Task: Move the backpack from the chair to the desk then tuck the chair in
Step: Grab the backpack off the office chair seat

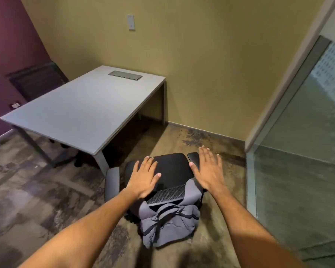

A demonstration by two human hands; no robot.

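Note:
A grey backpack hangs over the backrest of a black office chair, slumping toward me. The chair stands on the floor just off the near right corner of the grey desk, its seat facing the wall. My left hand hovers flat over the left part of the seat, fingers spread, holding nothing. My right hand is spread above the chair's right armrest, also holding nothing. Both forearms reach in from the bottom edge.
A second black chair sits behind the desk by the purple wall. A glass partition with a metal frame closes off the right side. A yellow wall stands behind the desk. A cable hatch is set in the desktop.

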